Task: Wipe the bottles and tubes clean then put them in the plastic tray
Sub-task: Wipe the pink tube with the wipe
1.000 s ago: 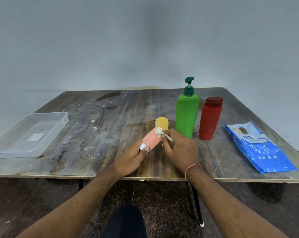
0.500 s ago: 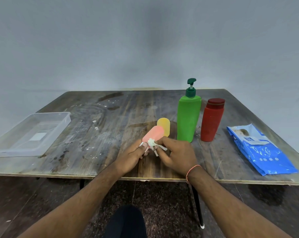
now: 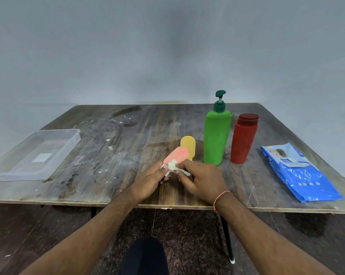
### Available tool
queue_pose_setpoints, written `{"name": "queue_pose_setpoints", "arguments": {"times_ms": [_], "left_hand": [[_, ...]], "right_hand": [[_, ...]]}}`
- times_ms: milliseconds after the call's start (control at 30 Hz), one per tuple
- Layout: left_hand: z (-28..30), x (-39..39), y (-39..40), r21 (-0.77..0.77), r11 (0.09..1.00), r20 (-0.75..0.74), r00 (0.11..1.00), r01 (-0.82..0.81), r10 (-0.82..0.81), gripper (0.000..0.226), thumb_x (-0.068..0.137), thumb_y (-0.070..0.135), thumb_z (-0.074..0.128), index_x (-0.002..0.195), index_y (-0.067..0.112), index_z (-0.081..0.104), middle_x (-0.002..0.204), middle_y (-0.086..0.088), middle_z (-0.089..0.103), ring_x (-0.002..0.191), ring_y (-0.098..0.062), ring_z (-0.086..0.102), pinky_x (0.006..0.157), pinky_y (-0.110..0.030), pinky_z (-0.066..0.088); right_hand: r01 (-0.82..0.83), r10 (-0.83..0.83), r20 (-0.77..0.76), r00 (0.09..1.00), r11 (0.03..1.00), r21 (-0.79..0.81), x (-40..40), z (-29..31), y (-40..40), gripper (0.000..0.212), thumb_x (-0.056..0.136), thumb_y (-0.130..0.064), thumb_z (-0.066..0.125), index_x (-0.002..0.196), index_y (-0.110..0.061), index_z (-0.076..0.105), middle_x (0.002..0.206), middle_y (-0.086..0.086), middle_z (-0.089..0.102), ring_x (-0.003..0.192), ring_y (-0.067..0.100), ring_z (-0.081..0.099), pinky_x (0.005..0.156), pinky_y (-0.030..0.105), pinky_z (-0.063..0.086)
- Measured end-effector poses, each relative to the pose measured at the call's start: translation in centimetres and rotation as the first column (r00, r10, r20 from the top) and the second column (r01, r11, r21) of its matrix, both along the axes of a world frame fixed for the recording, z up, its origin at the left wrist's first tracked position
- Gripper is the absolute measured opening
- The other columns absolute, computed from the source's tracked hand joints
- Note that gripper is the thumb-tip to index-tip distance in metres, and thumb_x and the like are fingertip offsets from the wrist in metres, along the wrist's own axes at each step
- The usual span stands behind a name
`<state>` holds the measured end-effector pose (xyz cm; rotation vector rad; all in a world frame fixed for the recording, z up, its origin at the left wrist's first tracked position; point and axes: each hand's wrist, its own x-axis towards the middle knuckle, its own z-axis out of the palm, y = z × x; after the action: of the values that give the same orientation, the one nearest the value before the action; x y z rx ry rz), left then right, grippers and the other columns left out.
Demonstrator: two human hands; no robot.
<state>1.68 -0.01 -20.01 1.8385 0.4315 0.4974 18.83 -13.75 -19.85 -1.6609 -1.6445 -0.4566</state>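
A person's left hand [image 3: 150, 180] grips the capped lower end of a small pink plastic tube [image 3: 176, 157], fingers curled round it, holding it tilted above the near middle of a worn, stained wooden table [image 3: 100, 155]. The right hand [image 3: 202, 180] pinches a crumpled white wet wipe [image 3: 173, 166] between thumb and fingertips and presses it against the tube's lower body, just above the other hand. A thin orange band [image 3: 220, 198] circles the right wrist. Directly behind the pink tube stands a small yellow plastic tube [image 3: 188, 145], upright. Just right of it rises a tall green plastic pump bottle [image 3: 217, 135] with a dark green dispenser head, and beside that, apart from it, a red plastic bottle [image 3: 244, 138] with a darker red cap. A blue soft pack of wipes [image 3: 298, 173] lies flat near the table's right edge. A clear rectangular plastic tray [image 3: 64, 147] sits at the far left, well apart from the bottles.
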Motion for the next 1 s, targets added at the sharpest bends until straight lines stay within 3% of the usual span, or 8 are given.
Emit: {"name": "queue_pose_setpoints", "arguments": {"times_ms": [133, 267, 367, 500, 567, 700, 900, 1000], "left_hand": [[-0.2, 0.0, 0.1, -0.004, 1.0, 0.01, 1.0, -0.007, 0.007, 0.036, 0.102, 0.048, 0.042, 0.104, 0.018, 0.062, 0.084, 0.007, 0.054, 0.081, -0.01, 0.048, 0.076, -0.029, 0.041], [-0.2, 0.0, 0.2, -0.005, 1.0, -0.017, 1.0, -0.016, 0.016, 0.043, 0.103, 0.05, 0.04, 0.121, 0.019, 0.064, 0.088, 0.003, 0.056, 0.082, -0.01, 0.049, 0.078, -0.028, 0.042], [-0.4, -0.2, 0.5, 0.007, 0.999, -0.059, 0.997, -0.04, 0.04, 0.04, 0.102, 0.054, 0.041, 0.12, 0.026, 0.064, 0.085, 0.008, 0.058, 0.084, -0.009, 0.052, 0.08, -0.031, 0.043], [-0.4, 0.1, 0.2, 0.004, 0.999, -0.009, 0.999, -0.042, 0.042, 0.035, 0.102, 0.047, 0.041, 0.109, 0.02, 0.063, 0.084, 0.009, 0.057, 0.081, -0.009, 0.05, 0.077, -0.029, 0.042], [-0.4, 0.2, 0.3, 0.02, 0.998, -0.003, 0.998, -0.06, 0.06, 0.039, 0.099, 0.054, 0.044, 0.107, 0.022, 0.063, 0.086, 0.008, 0.058, 0.082, -0.01, 0.051, 0.078, -0.032, 0.043], [-0.4, 0.0, 0.5, 0.054, 0.994, -0.031, 0.995, -0.093, 0.094, 0.051, 0.097, 0.06, 0.043, 0.121, 0.021, 0.065, 0.098, 0.001, 0.063, 0.088, -0.01, 0.056, 0.081, -0.033, 0.047], [-0.2, 0.0, 0.1, 0.1, 0.994, -0.047, 0.998, -0.045, 0.05, 0.04, 0.101, 0.054, 0.042, 0.097, 0.02, 0.062, 0.083, 0.012, 0.058, 0.08, -0.008, 0.052, 0.078, -0.032, 0.043], [-0.4, -0.3, 0.1, 0.166, 0.985, -0.144, 0.987, -0.04, 0.064, 0.03, 0.101, 0.055, 0.041, 0.097, 0.034, 0.063, 0.085, 0.023, 0.063, 0.083, 0.001, 0.059, 0.084, -0.029, 0.046]], "right_hand": [[-0.023, 0.024, -0.005, 1.0, 1.0, 0.008, 0.0, -0.1, 0.1, 0.017, 0.096, -0.044, 0.064, 0.107, -0.031, 0.068, 0.088, -0.01, 0.075, 0.072, 0.018, 0.07, 0.056, 0.039, 0.053], [0.216, -0.215, -0.025, 0.976, 0.972, 0.095, 0.1, 0.5, 0.2, 0.013, 0.095, -0.039, 0.068, 0.103, -0.029, 0.067, 0.077, -0.007, 0.072, 0.06, 0.023, 0.067, 0.045, 0.03, 0.044], [0.296, -0.295, -0.027, 0.955, 0.951, 0.093, 0.0, 0.6, 0.3, 0.012, 0.096, -0.038, 0.068, 0.104, -0.029, 0.066, 0.074, -0.006, 0.071, 0.056, 0.025, 0.065, 0.044, 0.028, 0.038], [0.096, -0.096, 0.056, 0.994, 0.995, 0.004, -0.3, 0.1, 0.4, 0.016, 0.098, -0.042, 0.062, 0.109, -0.031, 0.06, 0.089, -0.005, 0.075, 0.067, 0.026, 0.069, 0.048, 0.037, 0.049], [-0.011, 0.014, 0.104, 0.994, 0.999, -0.03, -0.6, 0.1, 0.2, 0.015, 0.099, -0.044, 0.062, 0.107, -0.031, 0.065, 0.091, -0.008, 0.074, 0.072, 0.022, 0.069, 0.051, 0.038, 0.049], [-0.06, 0.066, 0.165, 0.984, 0.997, -0.045, -0.8, 0.1, 0.2, 0.016, 0.097, -0.043, 0.063, 0.104, -0.031, 0.069, 0.09, -0.01, 0.073, 0.074, 0.019, 0.069, 0.051, 0.036, 0.048], [0.193, -0.19, -0.036, 0.981, 0.977, 0.087, -0.2, 0.2, 0.5, 0.015, 0.096, -0.041, 0.06, 0.103, -0.028, 0.063, 0.084, -0.005, 0.074, 0.063, 0.027, 0.068, 0.047, 0.037, 0.05], [0.372, -0.353, -0.191, 0.916, 0.925, 0.072, 0.3, 0.4, 0.9, 0.015, 0.097, -0.04, 0.061, 0.105, -0.028, 0.064, 0.088, -0.003, 0.075, 0.07, 0.032, 0.07, 0.052, 0.037, 0.052]]}}
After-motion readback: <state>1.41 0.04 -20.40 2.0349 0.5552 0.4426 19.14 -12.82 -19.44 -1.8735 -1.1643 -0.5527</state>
